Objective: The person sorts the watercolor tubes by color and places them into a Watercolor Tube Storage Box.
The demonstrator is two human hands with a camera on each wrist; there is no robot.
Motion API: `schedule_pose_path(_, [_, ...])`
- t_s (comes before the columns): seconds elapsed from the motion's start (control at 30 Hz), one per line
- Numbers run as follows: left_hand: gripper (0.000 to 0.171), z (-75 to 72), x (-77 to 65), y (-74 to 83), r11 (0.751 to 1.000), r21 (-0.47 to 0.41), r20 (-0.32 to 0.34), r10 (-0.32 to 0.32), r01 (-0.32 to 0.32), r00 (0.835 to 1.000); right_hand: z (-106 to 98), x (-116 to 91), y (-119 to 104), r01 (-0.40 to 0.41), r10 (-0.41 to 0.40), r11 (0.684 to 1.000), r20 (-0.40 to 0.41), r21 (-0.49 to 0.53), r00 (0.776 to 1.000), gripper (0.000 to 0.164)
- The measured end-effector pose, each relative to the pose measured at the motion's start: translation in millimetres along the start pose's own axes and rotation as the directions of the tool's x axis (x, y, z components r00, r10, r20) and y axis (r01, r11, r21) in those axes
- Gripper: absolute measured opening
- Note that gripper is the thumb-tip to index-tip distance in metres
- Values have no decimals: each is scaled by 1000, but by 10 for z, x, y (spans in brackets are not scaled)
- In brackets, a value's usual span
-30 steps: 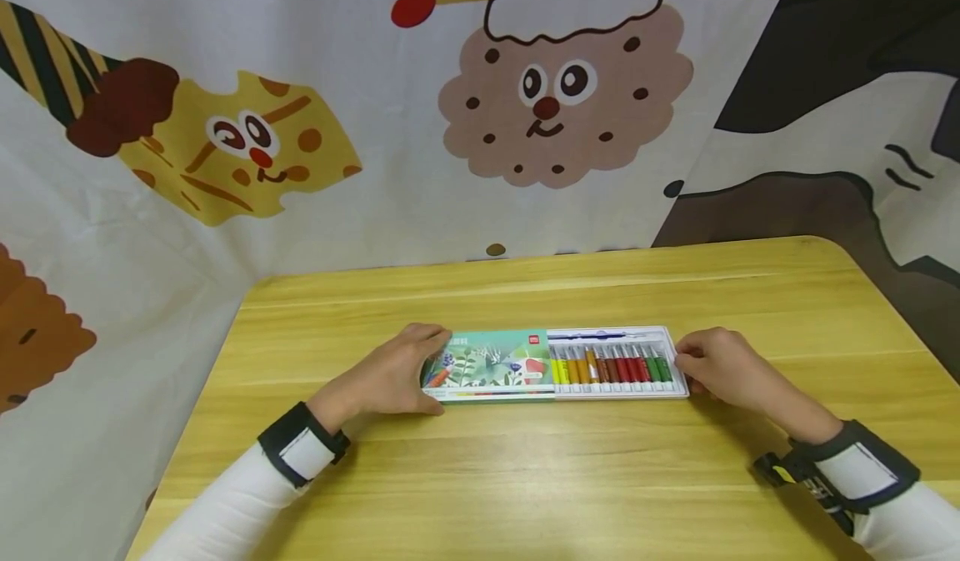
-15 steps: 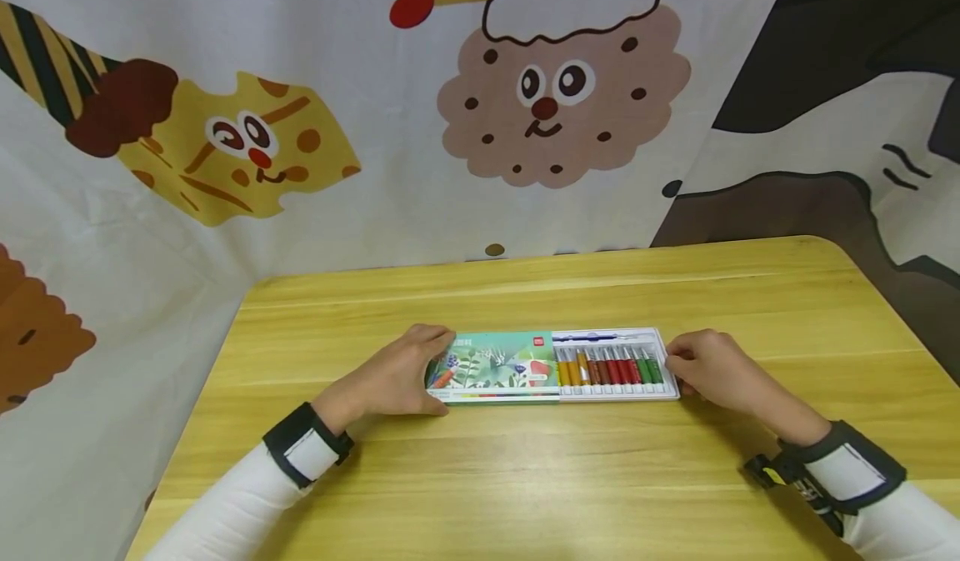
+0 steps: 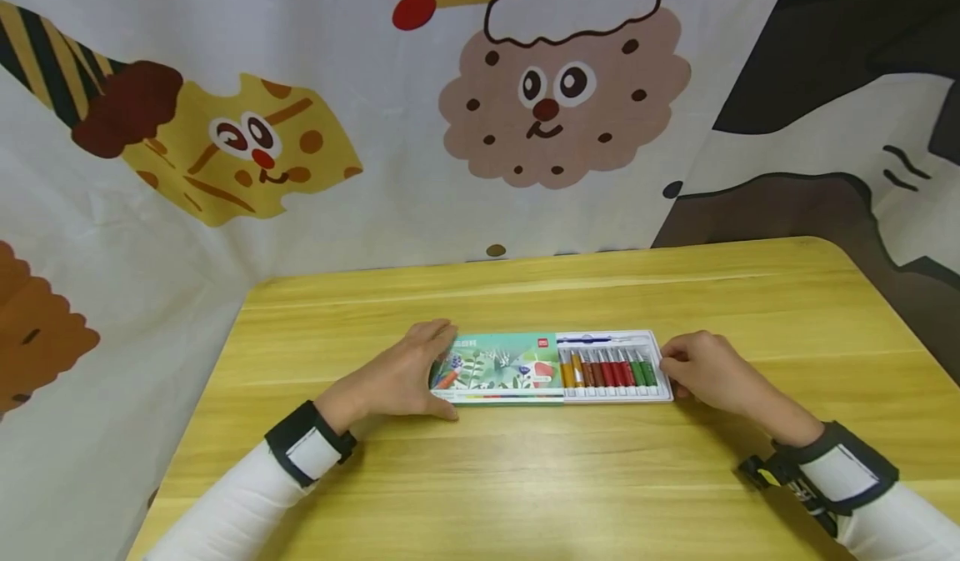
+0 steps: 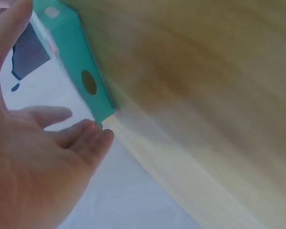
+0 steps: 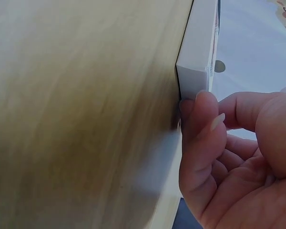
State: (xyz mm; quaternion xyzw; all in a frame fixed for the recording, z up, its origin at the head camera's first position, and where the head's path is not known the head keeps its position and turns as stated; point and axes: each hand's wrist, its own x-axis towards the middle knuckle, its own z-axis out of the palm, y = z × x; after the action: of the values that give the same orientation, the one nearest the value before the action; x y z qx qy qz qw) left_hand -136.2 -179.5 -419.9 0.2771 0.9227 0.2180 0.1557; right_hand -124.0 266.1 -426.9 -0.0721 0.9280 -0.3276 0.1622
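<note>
A paint box lies flat on the table, its green printed sleeve (image 3: 498,365) covering the left part. Out of the sleeve's right end sticks a white tray (image 3: 665,392) with a row of paint tubes (image 3: 611,373), yellow-orange through red to green, and a thin blue-handled paintbrush (image 3: 588,340) along the back. My left hand (image 3: 401,373) holds the sleeve's left end between thumb and fingers, spanning its front and back edges. At the other end, my right hand (image 3: 708,369) grips the tray's short side; in the right wrist view, thumb and fingertips meet at the tray's corner (image 5: 193,71).
The wooden table (image 3: 540,478) carries the box near its middle. Behind it hangs a white curtain (image 3: 375,211) with cartoon prints, reaching down to the table's back edge. Both wrists wear black straps (image 3: 303,444).
The tray has slid left into the sleeve, so fewer yellow tubes show. My right hand has moved left with it. The sleeve and my left hand have shifted slightly right.
</note>
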Motion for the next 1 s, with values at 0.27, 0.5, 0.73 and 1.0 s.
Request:
schedule_pose_path(0.27, [27, -19, -92, -59, 953, -145, -159, -289, 267, 944, 5, -2, -17, -14, 14, 1000, 5, 23, 1000, 20])
schedule_pose_path(0.5, [47, -17, -50, 27, 939, -235, -75, -274, 250, 959, -10, -9, -14, -4, 4, 1000, -3, 18, 1000, 19])
schedule_pose_path(0.73, [46, 27, -21, 11, 925, -233, -75, -325, 300, 943, 30, 6, -14, 2, -2, 1000, -7, 24, 1000, 18])
schedule_pose_path(1.0, [50, 35, -28, 41, 918, -292, -59, -298, 269, 953, 68, 3, -55, 11, -11, 1000, -14, 24, 1000, 18])
